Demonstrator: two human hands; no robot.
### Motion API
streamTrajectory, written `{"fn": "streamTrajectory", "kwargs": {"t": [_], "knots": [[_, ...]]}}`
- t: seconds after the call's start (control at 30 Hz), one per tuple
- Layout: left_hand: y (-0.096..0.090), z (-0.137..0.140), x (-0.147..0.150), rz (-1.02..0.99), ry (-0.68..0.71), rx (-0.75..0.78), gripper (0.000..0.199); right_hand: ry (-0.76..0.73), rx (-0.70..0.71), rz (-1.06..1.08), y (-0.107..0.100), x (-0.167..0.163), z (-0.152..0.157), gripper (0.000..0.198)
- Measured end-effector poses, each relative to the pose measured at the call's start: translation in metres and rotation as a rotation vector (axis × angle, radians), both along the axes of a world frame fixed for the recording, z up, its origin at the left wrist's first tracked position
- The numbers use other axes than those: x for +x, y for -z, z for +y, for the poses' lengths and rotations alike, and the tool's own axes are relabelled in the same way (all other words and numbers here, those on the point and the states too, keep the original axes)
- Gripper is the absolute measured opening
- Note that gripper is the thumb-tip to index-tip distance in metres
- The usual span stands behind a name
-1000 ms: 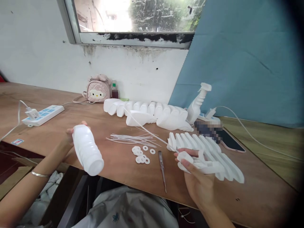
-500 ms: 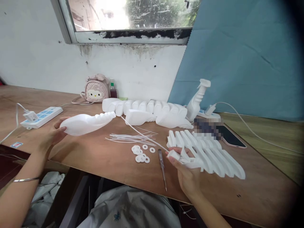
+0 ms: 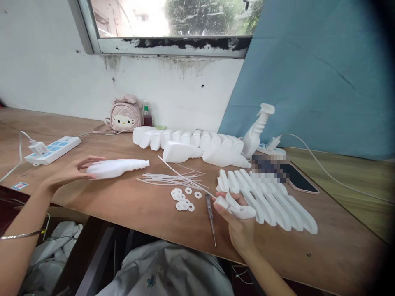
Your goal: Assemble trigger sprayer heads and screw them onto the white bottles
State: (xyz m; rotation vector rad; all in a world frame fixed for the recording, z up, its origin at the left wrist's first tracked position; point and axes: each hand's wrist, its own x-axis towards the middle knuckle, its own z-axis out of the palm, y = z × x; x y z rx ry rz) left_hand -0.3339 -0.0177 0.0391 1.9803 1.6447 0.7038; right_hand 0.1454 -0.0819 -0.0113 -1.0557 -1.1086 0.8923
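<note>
A white plastic bottle (image 3: pixel 115 168) with a ribbed neck lies on its side, low at the tabletop, its mouth pointing right. My left hand (image 3: pixel 72 170) has its fingers and thumb around the bottle's base end; whether the table bears its weight is hard to tell. My right hand (image 3: pixel 236 218) is closed on a white trigger spray head (image 3: pixel 236 206), from which a thin dip tube (image 3: pixel 185 178) runs up and left. Loose white tubes (image 3: pixel 168 179) and several white washers (image 3: pixel 180 198) lie between the hands. Beside my right hand is a screwdriver (image 3: pixel 210 218).
White bottles (image 3: pixel 182 152) lie in a row at the back, with a bottle fitted with a spray head (image 3: pixel 255 133) standing at their right. Spray heads (image 3: pixel 274 201) lie right. A phone (image 3: pixel 299 177), power strip (image 3: pixel 55 150) and pink bag (image 3: pixel 126 116) are on the table (image 3: pixel 123 205).
My left hand has lowered the bottle and turned it, so its neck now lies flatter. The right hand has shifted slightly left with the spray head and tube.
</note>
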Motion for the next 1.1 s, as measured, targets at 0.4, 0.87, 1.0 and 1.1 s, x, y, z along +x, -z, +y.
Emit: {"fn": "streamTrajectory", "kwargs": {"t": [0.4,0.87,1.0,1.1], "knots": [[0.002,0.026,0.022,0.531,-0.074,0.301,0.08,-0.005,-0.038,-0.116,-0.003,-0.002,0.002,0.031],[0.031,0.089,0.062,0.659,-0.039,0.671,0.079,-0.025,-0.02,-0.108,0.005,0.0,0.008,0.033],[0.027,0.09,0.065,0.656,-0.001,0.678,0.085,-0.062,-0.083,-0.068,0.005,0.0,0.007,0.034],[0.02,0.083,0.073,0.575,0.024,0.725,0.102,-0.059,-0.066,-0.074,0.001,-0.002,0.006,0.031]]}}
